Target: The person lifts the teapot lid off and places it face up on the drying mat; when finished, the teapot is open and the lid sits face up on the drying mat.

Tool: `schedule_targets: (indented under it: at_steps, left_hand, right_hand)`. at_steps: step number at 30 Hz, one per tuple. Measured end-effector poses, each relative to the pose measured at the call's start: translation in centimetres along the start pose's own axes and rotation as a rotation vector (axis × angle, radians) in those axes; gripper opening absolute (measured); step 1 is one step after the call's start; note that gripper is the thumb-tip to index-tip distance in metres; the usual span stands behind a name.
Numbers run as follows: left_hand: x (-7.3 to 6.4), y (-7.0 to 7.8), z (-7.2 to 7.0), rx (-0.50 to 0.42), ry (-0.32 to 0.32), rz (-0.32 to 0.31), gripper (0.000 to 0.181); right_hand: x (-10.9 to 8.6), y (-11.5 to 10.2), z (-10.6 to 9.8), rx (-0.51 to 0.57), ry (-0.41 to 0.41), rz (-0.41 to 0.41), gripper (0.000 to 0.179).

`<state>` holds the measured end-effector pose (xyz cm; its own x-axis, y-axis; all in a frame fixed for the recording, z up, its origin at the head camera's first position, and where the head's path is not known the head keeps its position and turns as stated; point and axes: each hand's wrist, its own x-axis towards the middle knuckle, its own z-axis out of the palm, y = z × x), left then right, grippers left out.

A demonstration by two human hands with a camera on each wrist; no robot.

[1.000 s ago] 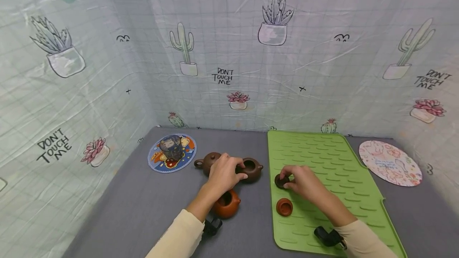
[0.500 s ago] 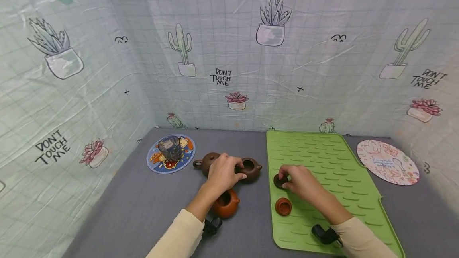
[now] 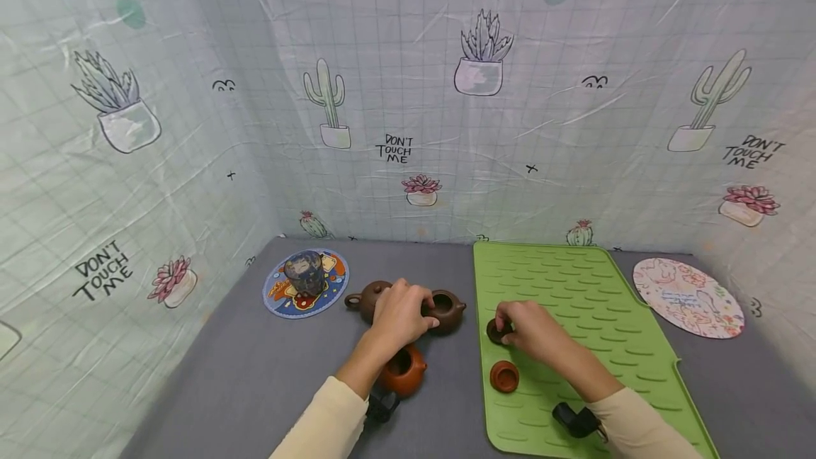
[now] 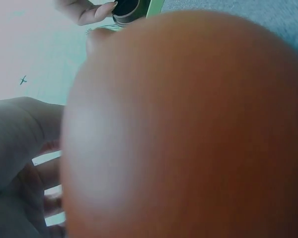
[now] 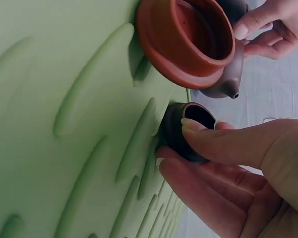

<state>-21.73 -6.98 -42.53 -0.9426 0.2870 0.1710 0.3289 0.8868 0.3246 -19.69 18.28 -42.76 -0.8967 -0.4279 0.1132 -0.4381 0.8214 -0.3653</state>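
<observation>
My left hand (image 3: 403,314) grips a lidless dark brown clay teapot (image 3: 451,316) at the side away from its spout; its handle is hidden behind the fingers. Thumb and fingers of my right hand (image 3: 535,331) pinch a dark brown teapot lid (image 5: 176,131), which sits upside down at the left edge of the green mat (image 3: 554,282). Nearer me on that mat lies an upturned orange-brown lid (image 3: 505,377). A lidless orange-brown teapot (image 3: 411,377) stands below my left wrist and fills much of the left wrist view.
A lidded brown teapot (image 3: 366,301) is partly covered by my left hand. At the back left, a dark patterned cup (image 3: 304,273) stands on a round blue coaster (image 3: 277,303). A pink floral oval mat (image 3: 688,296) lies at the far right. Printed cloth walls enclose the table (image 3: 255,381).
The whole head view has shifted slightly downward in the frame. Both hands keep their places at the teapot and the lid.
</observation>
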Motion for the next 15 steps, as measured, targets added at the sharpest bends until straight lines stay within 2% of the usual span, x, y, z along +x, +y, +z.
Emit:
schedule_targets:
  at_steps: [8,12,15]
  left_hand:
    - [-0.1,0.0,-0.3,0.018,-0.047,0.024,0.022]
    - [0.1,-0.7,-0.7,-0.012,-0.099,0.053,0.026]
    - [0.1,-1.5,-1.0,-0.037,-0.143,0.084,0.032]
  right_hand:
    - [0.0,0.4,-0.6,0.024,-0.056,-0.048,0.028]
    - [0.2,0.5,-1.0,0.027,-0.052,-0.063,0.029]
    - [0.5,0.4,-1.2,0.025,-0.072,-0.041,0.028]
